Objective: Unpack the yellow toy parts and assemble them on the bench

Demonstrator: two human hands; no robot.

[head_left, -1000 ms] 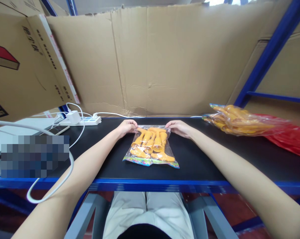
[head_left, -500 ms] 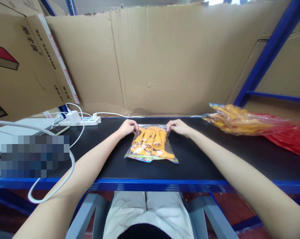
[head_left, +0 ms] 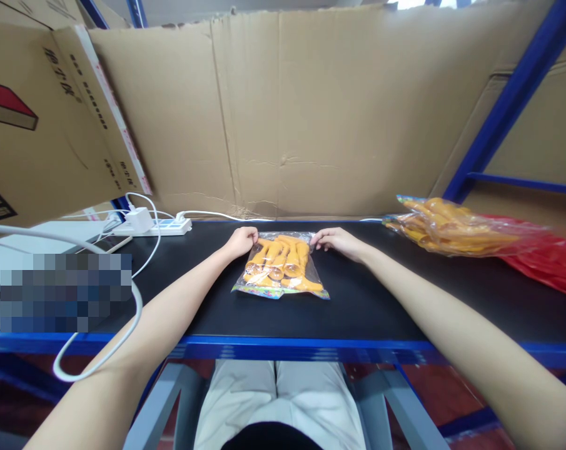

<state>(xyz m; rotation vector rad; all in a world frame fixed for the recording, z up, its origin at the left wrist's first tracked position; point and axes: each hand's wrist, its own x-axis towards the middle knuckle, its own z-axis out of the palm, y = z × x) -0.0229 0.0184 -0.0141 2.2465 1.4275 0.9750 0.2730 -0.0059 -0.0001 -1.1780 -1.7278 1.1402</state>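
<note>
Fingers of left hand (head_left: 241, 240) & right hand (head_left: 335, 240) pinch bag (head_left: 279, 267) far corners; bare black tabletop (head_left: 381, 300) all round.

Since a second ago the clear bag of orange pieces (head_left: 281, 267) has slid away from the shelf's blue front rail (head_left: 283, 348), with the left hand (head_left: 241, 240) and right hand (head_left: 338, 240) pinching its far corners throughout.
</note>
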